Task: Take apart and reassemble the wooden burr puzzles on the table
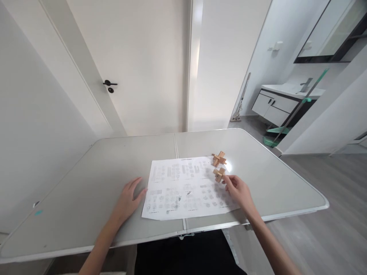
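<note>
A large white sheet of paper with rows of faint printed diagrams lies on the folding table. Over its right part, my right hand has its thumb and fingers closed on a wooden interlocking puzzle, a small cross-shaped one. Just beyond it, a second wooden interlocking puzzle rests at the sheet's far right corner. My left hand lies on the tabletop with its fingers apart, the thumb by the paper's left edge; it holds nothing.
The pale folding table has a seam down its middle. Behind it stands a white door with a black handle. At the right are a washbasin cabinet, a green dustpan and a mop.
</note>
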A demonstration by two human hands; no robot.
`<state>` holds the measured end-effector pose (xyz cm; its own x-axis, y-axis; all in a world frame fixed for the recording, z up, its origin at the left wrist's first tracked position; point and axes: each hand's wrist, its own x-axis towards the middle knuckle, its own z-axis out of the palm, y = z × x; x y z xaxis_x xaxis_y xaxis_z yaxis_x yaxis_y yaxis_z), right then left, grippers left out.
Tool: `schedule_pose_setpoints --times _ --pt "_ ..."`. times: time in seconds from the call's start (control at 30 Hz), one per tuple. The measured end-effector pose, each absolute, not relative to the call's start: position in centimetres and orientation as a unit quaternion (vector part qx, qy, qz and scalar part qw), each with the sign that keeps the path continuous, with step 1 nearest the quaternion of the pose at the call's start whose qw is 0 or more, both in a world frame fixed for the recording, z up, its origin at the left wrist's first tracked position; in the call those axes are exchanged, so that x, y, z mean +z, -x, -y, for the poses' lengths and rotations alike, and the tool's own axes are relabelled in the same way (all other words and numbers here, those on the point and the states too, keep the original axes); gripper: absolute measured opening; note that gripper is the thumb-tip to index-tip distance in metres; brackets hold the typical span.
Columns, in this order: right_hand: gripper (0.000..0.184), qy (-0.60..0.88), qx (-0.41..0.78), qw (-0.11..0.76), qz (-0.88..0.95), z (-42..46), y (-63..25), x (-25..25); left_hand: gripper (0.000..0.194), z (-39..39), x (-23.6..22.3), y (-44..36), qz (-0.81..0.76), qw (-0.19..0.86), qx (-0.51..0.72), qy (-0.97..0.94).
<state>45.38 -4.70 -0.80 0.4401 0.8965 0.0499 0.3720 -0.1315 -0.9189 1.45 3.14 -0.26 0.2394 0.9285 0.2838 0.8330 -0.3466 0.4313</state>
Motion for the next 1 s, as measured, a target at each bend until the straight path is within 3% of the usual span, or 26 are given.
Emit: schedule_pose_setpoints --times 0.2,0.43,1.0 --pt "0.066 0.708 0.264 0.494 0.43 5.3 -46.0 -3.2 0.053 -1.9 -1.0 0.2 -0.56 0.074 0.238 -0.79" --pt "0.047 0.681 0.259 0.46 0.507 7.2 -44.9 -3.5 0.056 -1.4 -1.0 -0.1 -0.558 0.064 0.211 -0.8" --pt "0.042 0.663 0.242 0.461 0.538 7.0 -44.4 -3.9 0.05 -0.9 -1.5 0.6 -0.559 0.04 0.228 -0.796"
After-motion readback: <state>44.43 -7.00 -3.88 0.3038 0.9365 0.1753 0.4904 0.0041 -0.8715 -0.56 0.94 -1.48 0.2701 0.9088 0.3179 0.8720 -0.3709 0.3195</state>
